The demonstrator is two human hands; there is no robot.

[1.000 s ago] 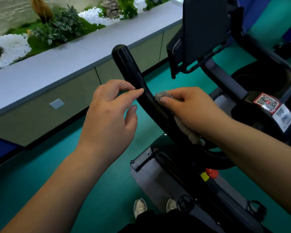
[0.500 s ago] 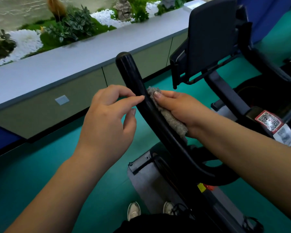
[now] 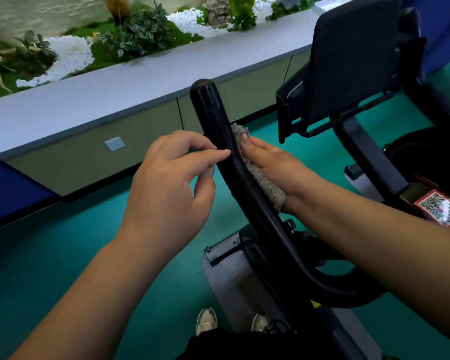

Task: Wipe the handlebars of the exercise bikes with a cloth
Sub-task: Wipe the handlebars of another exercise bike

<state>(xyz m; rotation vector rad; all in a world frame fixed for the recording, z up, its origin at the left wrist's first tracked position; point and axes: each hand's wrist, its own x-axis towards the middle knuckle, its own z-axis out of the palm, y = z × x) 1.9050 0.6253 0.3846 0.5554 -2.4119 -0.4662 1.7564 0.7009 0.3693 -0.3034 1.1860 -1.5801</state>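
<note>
Head view: we see the black handlebar going up in the middle, w/ its round tip near the grey ledge. The right hand is the grip w/ the cloth. Its fingers lie mostly straight and press the fuzzy grey cloth flat on the right side of the bar. A bit of cloth pokes out past the fingertips. The left hand is on the other side. Its thumb and first finger are curled and touch the bar's left edge lightly; it holds nothing else.

How we do this step well, we think: keep the cloth flat on the bar & push firm, so it rubs and doesn't just slide. Let the left hand steady the bar. Go all the way up to the round tip, then turn the cloth round to the left side & front too, b/c only the right side is covered now. Mind the cloth doesn't slip out from under the palm. The low bend of the bar by the bike body needs a wipe too
</note>
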